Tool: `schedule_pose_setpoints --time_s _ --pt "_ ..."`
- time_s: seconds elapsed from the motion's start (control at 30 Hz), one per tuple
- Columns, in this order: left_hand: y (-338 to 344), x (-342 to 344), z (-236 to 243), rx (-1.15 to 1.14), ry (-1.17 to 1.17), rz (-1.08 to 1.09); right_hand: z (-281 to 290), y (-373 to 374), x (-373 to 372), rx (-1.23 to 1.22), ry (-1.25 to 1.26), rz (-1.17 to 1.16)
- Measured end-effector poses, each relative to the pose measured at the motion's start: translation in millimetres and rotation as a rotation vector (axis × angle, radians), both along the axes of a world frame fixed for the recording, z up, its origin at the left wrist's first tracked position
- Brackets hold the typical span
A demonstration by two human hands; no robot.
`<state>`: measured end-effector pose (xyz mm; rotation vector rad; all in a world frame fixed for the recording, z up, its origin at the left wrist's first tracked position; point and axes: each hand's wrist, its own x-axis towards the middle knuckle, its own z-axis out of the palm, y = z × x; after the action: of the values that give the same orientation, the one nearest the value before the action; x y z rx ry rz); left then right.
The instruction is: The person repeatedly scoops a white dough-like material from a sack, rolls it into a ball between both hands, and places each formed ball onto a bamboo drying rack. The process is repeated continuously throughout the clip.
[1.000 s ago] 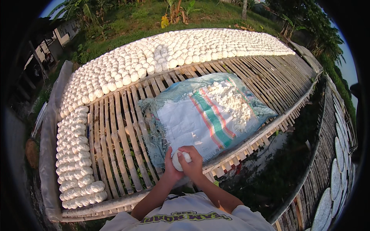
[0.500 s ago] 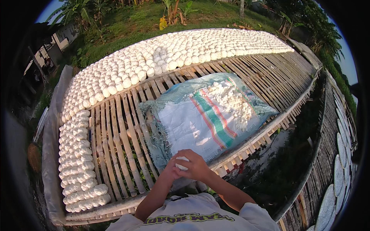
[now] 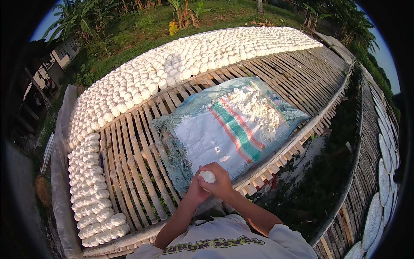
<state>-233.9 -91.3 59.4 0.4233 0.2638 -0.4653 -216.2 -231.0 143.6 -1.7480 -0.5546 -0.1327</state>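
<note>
Between my two hands, held just above the near edge of the bamboo rack, is a round white dough-like ball (image 3: 208,176). My left hand (image 3: 197,190) cups it from the left and below. Around its right side curl the fingers of my right hand (image 3: 220,180). Beyond my hands a white woven sack (image 3: 194,137) with green and red stripes lies on the slats, its blue-green edges frayed. A heap of crumbly white pieces (image 3: 258,110) rests on the sack's far right part.
Rows of white balls (image 3: 172,64) cover the rack's far side and bend down its left end. Slatted bamboo (image 3: 133,159) shows between them and the sack. At the right, another bamboo rack (image 3: 345,198) carries flat grey-white discs (image 3: 374,222). Clear plastic sheeting (image 3: 62,172) hangs along the left end.
My hands have turned around the white ball, so more of it shows between them. The whole view has shifted slightly; the sack and the rows look the same.
</note>
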Motion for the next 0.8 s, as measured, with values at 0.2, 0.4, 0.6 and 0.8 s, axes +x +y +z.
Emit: schedule_pose_setpoints --time_s 0.2,0.4,0.6,0.8 --pt "-15 2 9 -0.026 0.031 0.158 8 2 -5 -0.099 -0.298 -0.220" --pt "-8 -8 35 0.060 0.095 0.087 -6 -10 15 0.036 0.003 0.032" --pt "5 8 6 -0.098 0.044 -0.133 -20 -14 9 -0.158 -0.242 -0.070" --pt "-23 -2 21 0.244 0.112 0.125 -16 -6 -3 0.149 0.359 -0.195"
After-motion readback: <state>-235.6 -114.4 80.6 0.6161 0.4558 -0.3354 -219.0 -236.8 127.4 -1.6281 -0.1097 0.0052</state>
